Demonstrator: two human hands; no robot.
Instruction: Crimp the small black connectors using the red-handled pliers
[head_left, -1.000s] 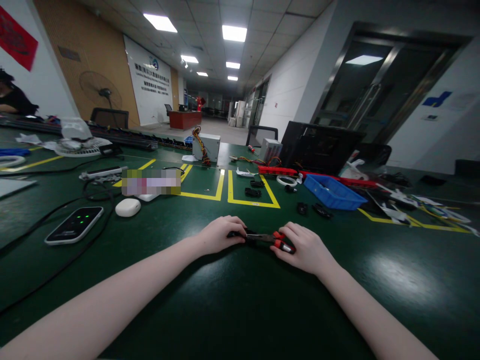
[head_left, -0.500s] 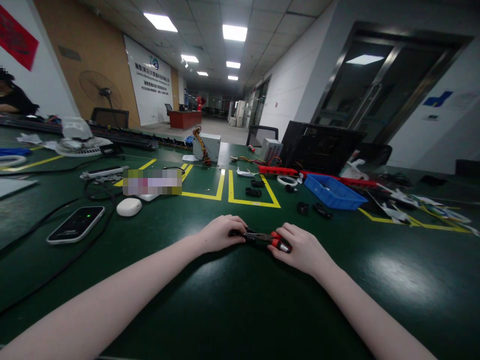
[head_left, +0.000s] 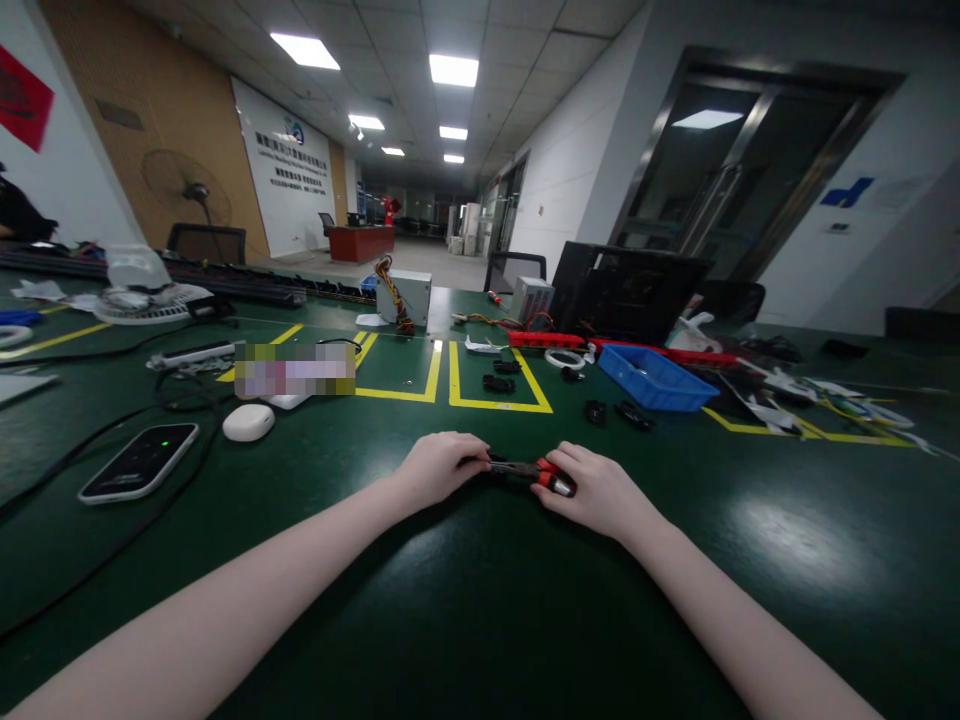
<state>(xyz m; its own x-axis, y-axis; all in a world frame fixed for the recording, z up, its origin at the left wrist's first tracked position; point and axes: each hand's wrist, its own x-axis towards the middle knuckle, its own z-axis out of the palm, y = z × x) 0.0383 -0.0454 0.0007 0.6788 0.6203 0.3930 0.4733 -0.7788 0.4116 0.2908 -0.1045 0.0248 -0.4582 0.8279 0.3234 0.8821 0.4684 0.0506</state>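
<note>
My right hand (head_left: 589,488) is wrapped round the red handles of a pair of pliers (head_left: 551,477). The pliers' jaws point left, toward my left hand (head_left: 448,468). That hand is closed, pinching a small black part right at the jaw tips; the fingers cover most of it, so its kind does not show. Both hands stay low over the green table (head_left: 480,600). Beyond them, inside a yellow tape outline, lie two small black parts (head_left: 499,383). More black pieces (head_left: 634,416) sit to the right of that outline.
A blue bin (head_left: 656,380) stands at the right, before a large black case (head_left: 630,295). A power supply (head_left: 409,300) with bundled wires is at the back. On the left lie a white earbud case (head_left: 248,422), a phone-like device (head_left: 140,463) and black cables.
The view has turned slightly, shifting the scene left. My left fingers now cover more of the black part, and its end no longer shows as clearly. My right hand keeps its hold on the pliers.
</note>
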